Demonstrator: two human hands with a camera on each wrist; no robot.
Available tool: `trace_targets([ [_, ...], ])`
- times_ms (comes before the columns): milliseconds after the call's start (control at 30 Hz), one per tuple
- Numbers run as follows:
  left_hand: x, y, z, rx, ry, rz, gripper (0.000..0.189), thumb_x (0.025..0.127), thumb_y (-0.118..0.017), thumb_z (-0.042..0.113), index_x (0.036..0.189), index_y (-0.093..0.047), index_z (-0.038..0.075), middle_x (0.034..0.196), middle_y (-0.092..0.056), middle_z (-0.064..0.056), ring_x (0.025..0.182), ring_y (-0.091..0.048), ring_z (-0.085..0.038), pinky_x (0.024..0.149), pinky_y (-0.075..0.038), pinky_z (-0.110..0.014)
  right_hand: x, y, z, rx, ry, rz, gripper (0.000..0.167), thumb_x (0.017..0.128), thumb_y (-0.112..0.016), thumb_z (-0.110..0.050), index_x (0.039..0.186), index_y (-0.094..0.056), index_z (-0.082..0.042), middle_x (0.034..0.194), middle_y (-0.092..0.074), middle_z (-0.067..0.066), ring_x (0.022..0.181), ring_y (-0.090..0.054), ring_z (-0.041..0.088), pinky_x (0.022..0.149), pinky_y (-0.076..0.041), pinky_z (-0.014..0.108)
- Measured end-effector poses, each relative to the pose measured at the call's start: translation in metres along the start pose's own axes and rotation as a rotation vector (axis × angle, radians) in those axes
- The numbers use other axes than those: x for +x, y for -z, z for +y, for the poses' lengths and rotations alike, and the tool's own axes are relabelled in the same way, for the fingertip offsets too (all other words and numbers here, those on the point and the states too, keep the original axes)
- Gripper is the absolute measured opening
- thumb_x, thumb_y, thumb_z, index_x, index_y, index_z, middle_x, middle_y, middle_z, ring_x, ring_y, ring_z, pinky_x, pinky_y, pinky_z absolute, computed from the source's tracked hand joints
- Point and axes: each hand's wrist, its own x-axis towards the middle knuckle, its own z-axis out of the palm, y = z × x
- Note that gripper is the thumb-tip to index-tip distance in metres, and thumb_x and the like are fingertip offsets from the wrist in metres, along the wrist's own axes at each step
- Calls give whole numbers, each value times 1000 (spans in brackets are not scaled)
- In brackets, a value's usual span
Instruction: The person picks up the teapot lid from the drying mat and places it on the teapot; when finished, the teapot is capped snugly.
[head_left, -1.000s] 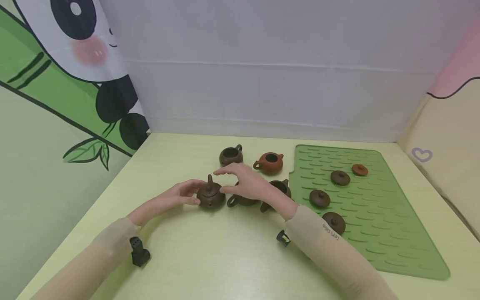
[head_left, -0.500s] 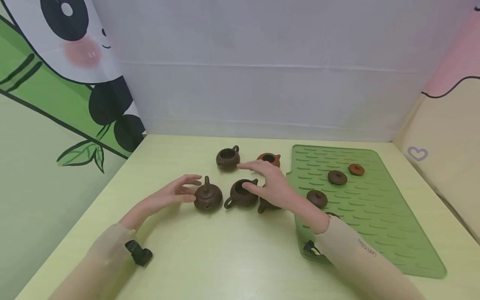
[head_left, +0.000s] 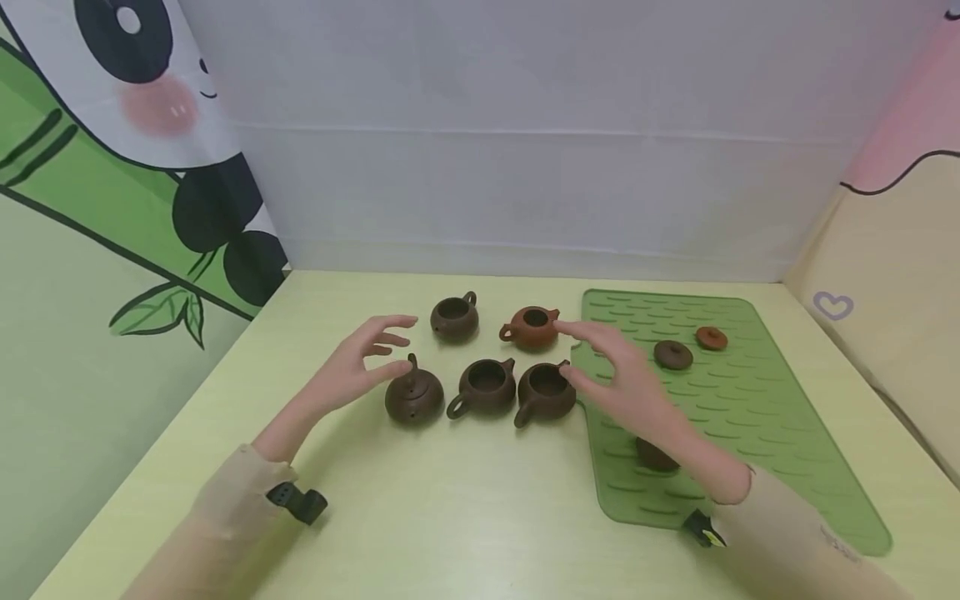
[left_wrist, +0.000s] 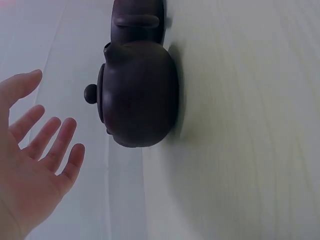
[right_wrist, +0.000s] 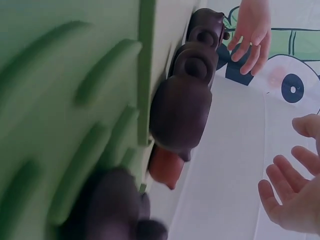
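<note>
A dark brown teapot [head_left: 414, 400] with its lid on stands at the left of the front row. My left hand [head_left: 352, 367] hovers beside and above it, fingers loosely spread; the left wrist view shows a gap between the hand [left_wrist: 45, 165] and the lidded teapot [left_wrist: 140, 95]. Two lidless brown teapots, a middle one [head_left: 486, 390] and a right one [head_left: 546, 394], continue the row. Over the mat's left edge floats my right hand [head_left: 633, 383], holding nothing, its fingertips overlapping the right teapot in the head view. In the right wrist view this hand [right_wrist: 295, 190] has relaxed fingers.
Behind the row stand a lidless brown teapot [head_left: 454, 322] and a reddish one [head_left: 532, 330]. A green ridged mat [head_left: 750, 450] lies on the right, bearing a small red lid [head_left: 711, 337], a brown lid [head_left: 672, 356] and another brown lid [head_left: 657, 456] partly under the right arm.
My right hand has swung right, from the lidded teapot across the row to the mat's edge. My left hand has come off the teapot's side and risen.
</note>
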Motion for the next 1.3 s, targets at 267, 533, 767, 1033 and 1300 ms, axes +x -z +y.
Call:
trace_targets([
  [267, 11, -11, 8, 53, -97, -57, 58, 92, -71, 17, 145, -47, 16, 145, -51, -7, 120, -63, -28, 102, -48, -54, -34, 25, 10, -75, 31, 71, 60, 82, -77, -3, 138, -59, -17, 133, -64, 3, 123, -56, 11, 102, -36, 7],
  [533, 10, -23, 19, 187, -90, -54, 52, 88, -75, 24, 135, -58, 13, 130, -65, -6, 117, -62, -31, 100, -47, -53, -66, 45, 17, -157, -17, 36, 63, 81, -77, -1, 139, -57, -18, 133, -63, 2, 127, -47, -6, 103, -30, 1],
  [767, 3, -38, 33, 351, -127, -10, 46, 83, -78, 28, 126, -67, 17, 104, -76, 0, 108, -66, -25, 97, -44, -54, -84, 56, 25, -229, -15, 36, 61, 76, -79, 1, 132, -63, -14, 123, -66, 2, 116, -53, 9, 101, -29, 2],
  [1033, 0, -47, 32, 444, -95, -53, 41, 84, -78, 28, 123, -70, 20, 102, -75, 5, 116, -60, -25, 110, -24, -68, -95, 62, 36, -280, -37, 10, 50, 74, -81, -1, 121, -70, -14, 115, -69, 0, 109, -52, 7, 97, -32, 4],
  [1300, 1, -48, 30, 476, -90, -97, 29, 82, -80, 28, 110, -75, 24, 109, -74, 8, 117, -58, -27, 112, -15, -73, -101, 64, 46, -303, -39, -18, 40, 72, -82, -2, 110, -73, -13, 105, -72, -3, 99, -45, -5, 82, -40, 11],
])
